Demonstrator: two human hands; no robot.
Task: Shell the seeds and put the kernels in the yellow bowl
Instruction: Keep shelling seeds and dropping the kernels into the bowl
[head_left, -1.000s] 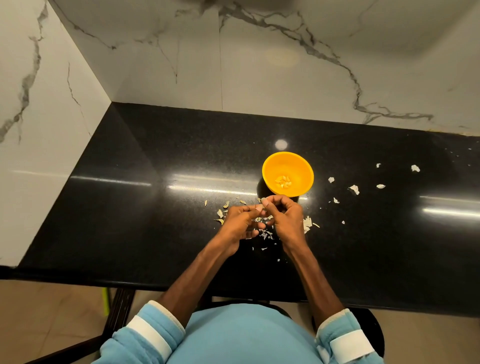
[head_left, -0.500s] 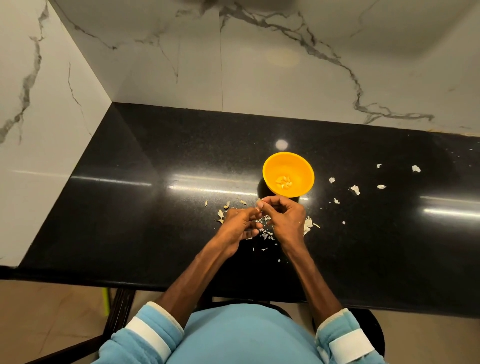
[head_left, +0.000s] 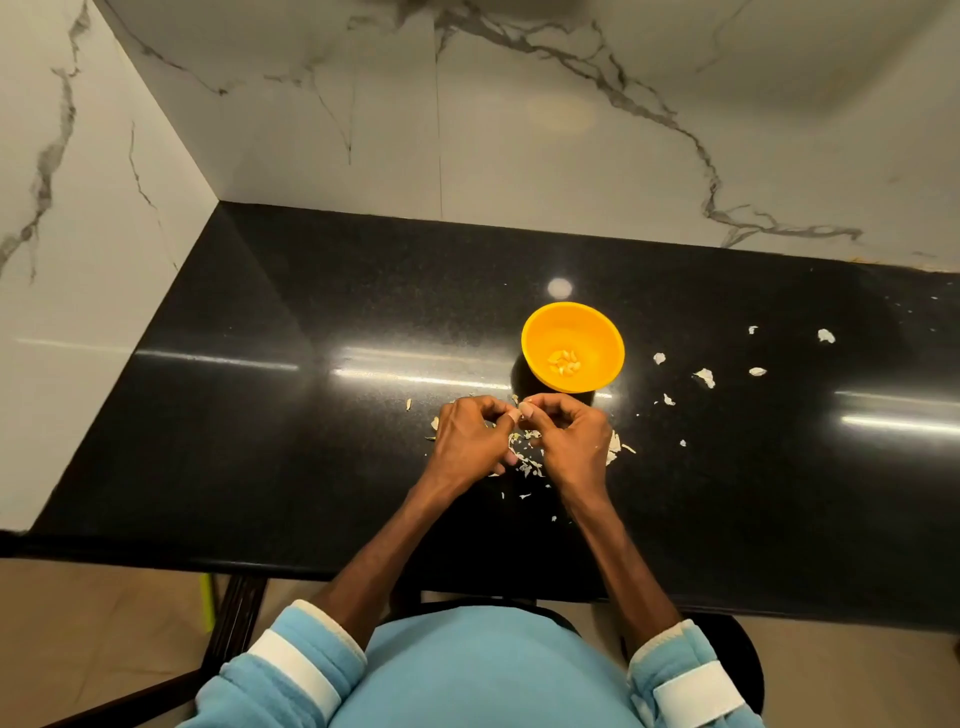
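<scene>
Pinching one seed (head_left: 515, 400) between them, left hand (head_left: 467, 439) and right hand (head_left: 574, 441) meet near the yellow bowl (head_left: 535, 332) — kernels (head_left: 563, 361) inside.

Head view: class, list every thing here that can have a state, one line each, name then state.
yellow bowl: upright on the black counter, uncovered.
kernels: shelled, a few lying in the bowl's bottom.
seed: pinched between both hands' fingertips, mostly hidden.
left hand: fingers curled, pinching the seed.
right hand: fingers curled, pinching the seed.
shell fragments: broken, scattered on the counter under and right of the hands.
</scene>
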